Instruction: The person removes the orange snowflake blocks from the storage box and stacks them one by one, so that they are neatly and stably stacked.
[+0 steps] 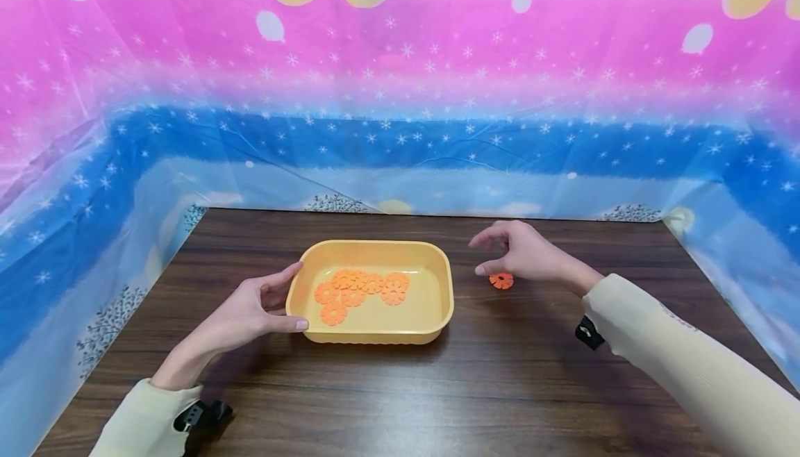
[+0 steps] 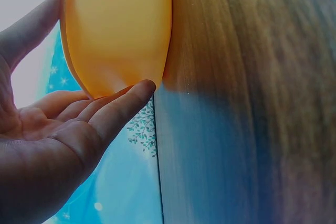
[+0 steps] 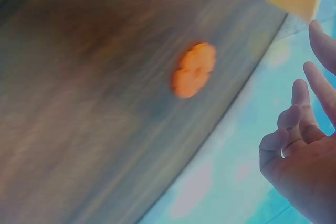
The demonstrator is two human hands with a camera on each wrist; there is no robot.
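Note:
A yellow plastic tub [image 1: 375, 337] stands on the table, holding several orange notched plastic discs [image 1: 334, 313] like snowflake building pieces, some overlapping. My left hand [image 1: 250, 308] grips the tub's left end, thumb at the near corner and fingers toward the far one. In the left wrist view that hand's fingers [image 2: 123, 106] touch the tub's wall [image 2: 118, 30]. To the right of the tub, a single orange disc [image 1: 501, 281] lies flat on the wood. Just above it hovers my right hand [image 1: 525, 252], thumb and fingers apart with nothing between them; the right wrist view shows this disc [image 3: 195, 71] apart from the hand.
The dark wood-grain table [image 1: 400, 394] reaches back to a pink and blue patterned cloth [image 1: 406, 137] hung round its back and sides. Black wrist straps [image 1: 589, 333] show below both pale sleeves [image 1: 687, 353].

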